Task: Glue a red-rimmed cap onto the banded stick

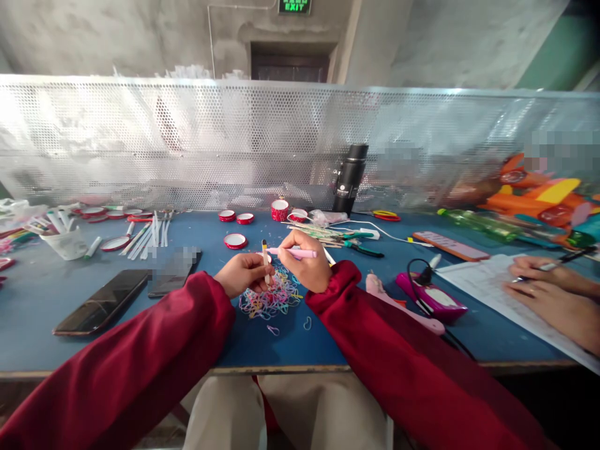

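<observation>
My left hand pinches a flat wooden stick held upright, its top coloured black and yellow. In my right hand is a pink marker, its point turned left toward the stick. Whether the point touches the wood I cannot tell. Both hands are over a loose heap of pastel rubber bands on the blue table. One separate band lies to the right of the heap.
Two phones and a cup of markers are at left. Red lids, pliers and a black flask stand farther back. At right, a pink glue gun, a purple device and another person's hands over paper.
</observation>
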`<act>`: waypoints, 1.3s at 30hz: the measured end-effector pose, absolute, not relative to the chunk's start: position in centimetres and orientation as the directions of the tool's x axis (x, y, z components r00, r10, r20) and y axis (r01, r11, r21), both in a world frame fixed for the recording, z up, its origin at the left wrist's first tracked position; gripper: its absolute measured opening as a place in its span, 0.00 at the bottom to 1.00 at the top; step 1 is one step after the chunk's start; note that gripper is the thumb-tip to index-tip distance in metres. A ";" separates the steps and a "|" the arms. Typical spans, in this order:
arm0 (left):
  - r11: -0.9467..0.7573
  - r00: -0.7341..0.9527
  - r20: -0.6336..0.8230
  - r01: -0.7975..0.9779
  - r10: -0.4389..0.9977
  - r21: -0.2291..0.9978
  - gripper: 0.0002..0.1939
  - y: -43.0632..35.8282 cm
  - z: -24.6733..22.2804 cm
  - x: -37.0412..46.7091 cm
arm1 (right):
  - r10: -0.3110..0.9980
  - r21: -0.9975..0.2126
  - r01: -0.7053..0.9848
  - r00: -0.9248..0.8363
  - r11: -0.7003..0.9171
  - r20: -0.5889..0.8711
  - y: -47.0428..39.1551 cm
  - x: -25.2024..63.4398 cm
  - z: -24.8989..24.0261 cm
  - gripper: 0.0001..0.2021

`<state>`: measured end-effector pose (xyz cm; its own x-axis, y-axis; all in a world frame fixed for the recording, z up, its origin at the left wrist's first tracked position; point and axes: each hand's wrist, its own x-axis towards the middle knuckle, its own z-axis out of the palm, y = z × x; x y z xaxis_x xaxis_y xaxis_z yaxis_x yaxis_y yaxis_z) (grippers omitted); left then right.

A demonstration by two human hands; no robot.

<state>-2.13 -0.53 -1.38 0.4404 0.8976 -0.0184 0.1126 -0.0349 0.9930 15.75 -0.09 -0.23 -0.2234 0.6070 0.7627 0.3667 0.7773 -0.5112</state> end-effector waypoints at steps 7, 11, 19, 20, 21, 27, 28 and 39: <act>-0.036 0.445 -0.016 0.108 0.896 0.993 0.19 -0.4 -1.5 -2.2 | 0.613 -0.515 0.373 -0.222 0.772 0.758 -0.2 15.7 -0.2 0.06; -0.044 0.440 -0.007 0.106 0.898 0.993 0.19 -0.4 -1.5 -2.2 | 0.607 -0.507 0.367 -0.243 0.780 0.757 -0.2 15.8 -0.2 0.05; -0.042 0.440 -0.012 0.114 0.898 0.993 0.19 -0.5 -1.4 -2.2 | 0.596 -0.499 0.355 -0.263 0.791 0.758 -0.2 15.8 -0.2 0.05; -0.041 0.439 -0.013 0.114 0.899 0.993 0.18 -0.5 -1.4 -2.2 | 0.595 -0.496 0.356 -0.269 0.792 0.757 -0.2 15.8 -0.2 0.05; -0.039 0.437 -0.015 0.115 0.899 0.993 0.18 -0.5 -1.3 -2.2 | 0.595 -0.495 0.358 -0.267 0.792 0.758 -0.2 15.8 -0.2 0.05; -0.034 0.430 -0.026 0.131 0.902 0.991 0.17 -0.6 -1.2 -2.1 | 0.590 -0.500 0.348 -0.238 0.793 0.772 -0.2 15.6 -0.2 0.05; -0.035 0.429 -0.025 0.130 0.903 0.991 0.17 -0.6 -1.2 -2.1 | 0.591 -0.500 0.350 -0.240 0.792 0.770 -0.2 15.6 -0.1 0.05; -0.050 0.443 -0.012 0.130 0.896 0.990 0.18 -0.7 -1.1 -2.2 | 0.588 -0.488 0.367 -0.243 0.792 0.772 -0.2 15.6 -0.2 0.05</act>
